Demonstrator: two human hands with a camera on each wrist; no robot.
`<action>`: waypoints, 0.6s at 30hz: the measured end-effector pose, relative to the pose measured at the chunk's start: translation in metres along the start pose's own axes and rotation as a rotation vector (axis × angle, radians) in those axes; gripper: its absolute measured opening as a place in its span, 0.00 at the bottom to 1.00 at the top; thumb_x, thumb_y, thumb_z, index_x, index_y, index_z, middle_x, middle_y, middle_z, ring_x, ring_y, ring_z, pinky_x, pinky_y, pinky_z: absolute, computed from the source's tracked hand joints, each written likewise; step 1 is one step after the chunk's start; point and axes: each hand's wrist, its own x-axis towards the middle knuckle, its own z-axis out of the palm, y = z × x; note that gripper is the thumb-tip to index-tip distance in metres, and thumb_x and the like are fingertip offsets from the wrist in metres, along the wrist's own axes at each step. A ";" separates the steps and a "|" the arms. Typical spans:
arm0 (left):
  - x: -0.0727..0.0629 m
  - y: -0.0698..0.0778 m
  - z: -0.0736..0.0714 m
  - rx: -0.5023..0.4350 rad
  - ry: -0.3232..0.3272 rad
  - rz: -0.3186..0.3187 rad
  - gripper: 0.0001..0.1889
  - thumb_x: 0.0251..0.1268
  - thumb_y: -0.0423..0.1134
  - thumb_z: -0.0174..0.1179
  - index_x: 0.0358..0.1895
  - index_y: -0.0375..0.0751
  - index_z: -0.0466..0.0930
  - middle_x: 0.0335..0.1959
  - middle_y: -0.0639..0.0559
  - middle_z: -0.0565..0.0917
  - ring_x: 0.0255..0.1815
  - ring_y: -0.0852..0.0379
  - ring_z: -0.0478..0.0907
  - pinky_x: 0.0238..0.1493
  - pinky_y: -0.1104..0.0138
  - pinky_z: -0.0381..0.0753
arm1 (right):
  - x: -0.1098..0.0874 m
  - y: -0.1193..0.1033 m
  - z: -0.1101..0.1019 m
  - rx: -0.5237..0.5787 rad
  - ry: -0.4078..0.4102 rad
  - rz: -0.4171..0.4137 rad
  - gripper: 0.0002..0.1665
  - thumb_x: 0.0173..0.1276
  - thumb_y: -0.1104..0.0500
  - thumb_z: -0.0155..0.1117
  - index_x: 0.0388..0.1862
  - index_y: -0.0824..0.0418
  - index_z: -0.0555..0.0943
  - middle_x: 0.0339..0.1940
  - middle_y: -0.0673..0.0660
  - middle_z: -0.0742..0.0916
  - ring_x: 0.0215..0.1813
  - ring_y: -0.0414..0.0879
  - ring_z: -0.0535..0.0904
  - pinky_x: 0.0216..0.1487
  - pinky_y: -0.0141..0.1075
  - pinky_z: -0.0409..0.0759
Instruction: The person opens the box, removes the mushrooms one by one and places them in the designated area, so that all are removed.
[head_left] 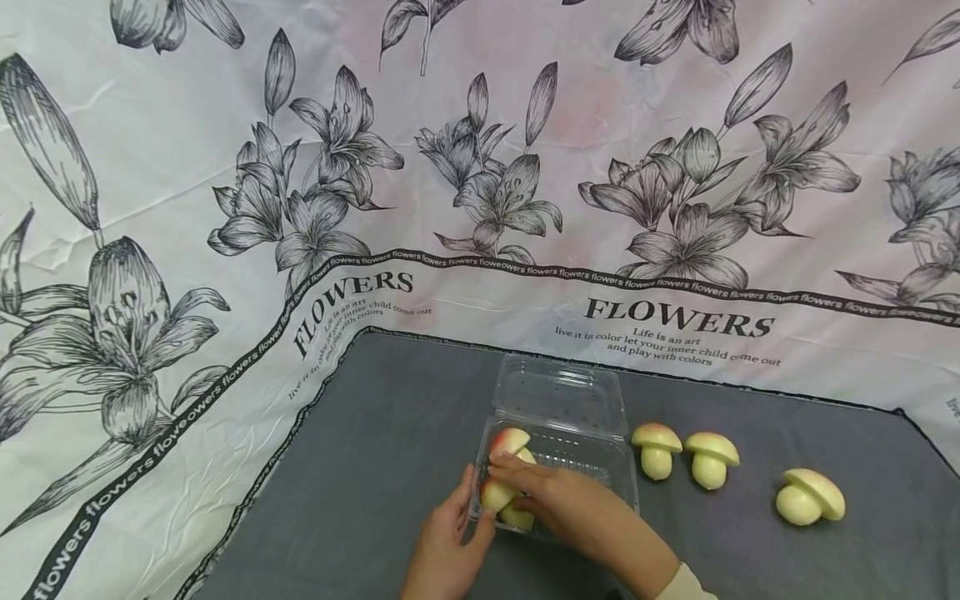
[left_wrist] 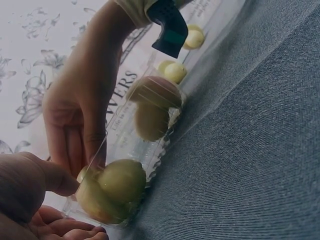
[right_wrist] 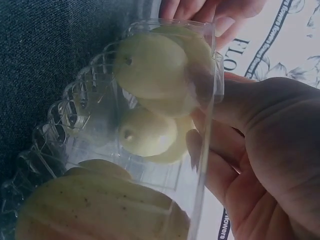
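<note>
A clear plastic box [head_left: 558, 450] stands with its lid [head_left: 558, 396] folded back. My left hand [head_left: 450, 537] grips the box's near left corner, thumb by the rim and fingers outside. Inside, my right hand [head_left: 577, 508] pinches a pale yellow-green mushroom-shaped piece [right_wrist: 150, 65] between thumb and fingers. A smaller rounded stem [right_wrist: 147, 132] shows right beside those fingers. Farther back on the left lies a red-capped mushroom piece [head_left: 510, 442]. Through the plastic, another mushroom piece [left_wrist: 152, 112] appears toward the box's right end, hidden by my right arm in the head view.
On the grey cloth [head_left: 360, 450], right of the box, are two upright mushroom pieces [head_left: 657, 454] and a tilted one [head_left: 806, 500] farther right. A white flower-printed sheet [head_left: 495, 308] rises behind and to the left.
</note>
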 end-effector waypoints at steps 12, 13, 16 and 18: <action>0.000 -0.001 -0.001 0.018 -0.006 0.024 0.41 0.79 0.43 0.62 0.81 0.23 0.53 0.81 0.29 0.59 0.80 0.31 0.58 0.73 0.40 0.70 | 0.004 -0.002 0.003 -0.040 -0.011 -0.035 0.35 0.67 0.62 0.77 0.73 0.55 0.81 0.71 0.54 0.84 0.65 0.46 0.85 0.53 0.37 0.90; 0.000 -0.002 -0.001 0.013 -0.006 0.024 0.41 0.79 0.43 0.62 0.81 0.23 0.53 0.81 0.29 0.59 0.80 0.31 0.57 0.73 0.40 0.70 | 0.004 -0.002 0.003 -0.041 -0.010 -0.036 0.34 0.68 0.63 0.76 0.73 0.55 0.81 0.70 0.53 0.84 0.65 0.46 0.84 0.54 0.37 0.90; 0.000 -0.002 -0.001 0.005 -0.007 0.020 0.41 0.79 0.43 0.62 0.82 0.23 0.52 0.81 0.29 0.58 0.81 0.32 0.56 0.74 0.40 0.69 | 0.004 -0.001 0.004 -0.044 -0.010 -0.030 0.33 0.69 0.65 0.74 0.73 0.53 0.81 0.69 0.52 0.85 0.66 0.45 0.84 0.53 0.38 0.90; 0.000 -0.002 -0.001 -0.002 -0.010 0.015 0.41 0.79 0.43 0.62 0.82 0.23 0.52 0.81 0.29 0.58 0.81 0.32 0.56 0.74 0.40 0.68 | 0.004 -0.001 0.005 -0.040 -0.013 -0.021 0.32 0.71 0.66 0.73 0.72 0.52 0.82 0.69 0.51 0.85 0.66 0.44 0.84 0.54 0.39 0.91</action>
